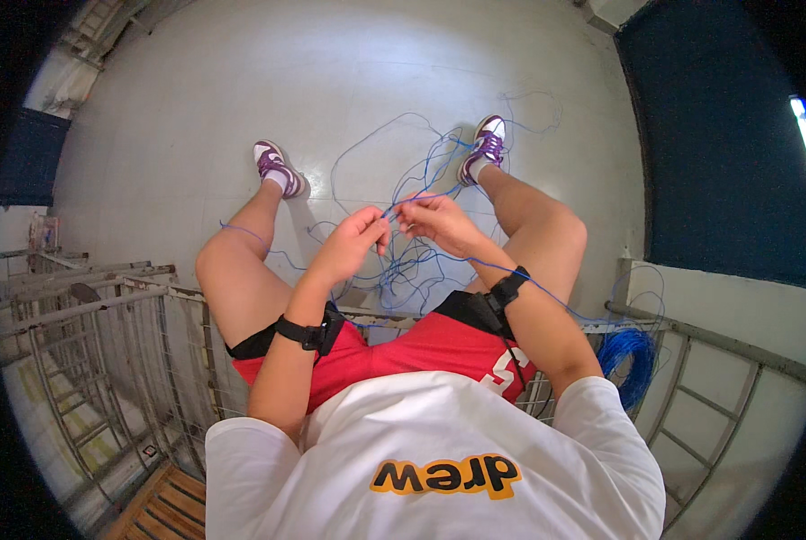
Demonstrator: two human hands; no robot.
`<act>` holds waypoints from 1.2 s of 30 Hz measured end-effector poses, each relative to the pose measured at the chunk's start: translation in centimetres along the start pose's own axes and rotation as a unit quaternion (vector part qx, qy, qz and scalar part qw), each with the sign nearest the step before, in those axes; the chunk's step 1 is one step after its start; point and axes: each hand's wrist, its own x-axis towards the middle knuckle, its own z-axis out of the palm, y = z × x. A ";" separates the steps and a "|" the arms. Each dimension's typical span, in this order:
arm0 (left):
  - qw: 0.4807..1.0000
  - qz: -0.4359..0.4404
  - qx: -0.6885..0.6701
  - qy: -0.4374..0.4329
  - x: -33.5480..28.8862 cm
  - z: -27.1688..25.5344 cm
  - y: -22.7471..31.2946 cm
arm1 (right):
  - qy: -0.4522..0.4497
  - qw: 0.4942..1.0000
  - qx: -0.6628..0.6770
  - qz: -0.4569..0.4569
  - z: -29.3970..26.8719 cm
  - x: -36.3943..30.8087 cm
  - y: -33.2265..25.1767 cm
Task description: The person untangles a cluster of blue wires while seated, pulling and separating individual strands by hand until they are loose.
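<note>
- The left hand (353,243) and right hand (439,222) nearly met, thumbs and fingertips pinching the blue cord (389,212); the exact grip of each finger was too small to tell.
- The cord lay between both hands, neither clearly nearer; its short stretch there ran mainly sideways, slanting away toward the right hand.
- Loose loops spread beyond the hands to the right shoe (486,147), and a tangle (407,273) sat below them, between the legs.
- One strand crossed the right forearm toward a blue coil (638,358), well off to that side.
- Beyond the hands stretched a pale grey floor (196,117); metal racks (142,290) stood left of them, a dark panel (718,153) far right.
</note>
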 end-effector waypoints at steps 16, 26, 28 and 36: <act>1.000 0.007 0.023 -0.010 0.2 -0.4 0.8 | 0.020 0.997 -0.068 0.022 0.3 0.2 0.2; 0.998 0.025 0.030 -0.046 0.0 -1.5 1.1 | 0.187 0.946 0.173 -0.201 -2.5 0.3 0.0; 0.999 0.021 0.020 -0.019 0.2 -1.3 0.7 | 0.108 0.987 0.033 -0.110 -1.1 -0.2 -0.1; 1.000 0.014 0.014 -0.013 0.6 0.1 0.7 | 0.163 0.974 0.002 -0.159 -0.3 0.5 -0.6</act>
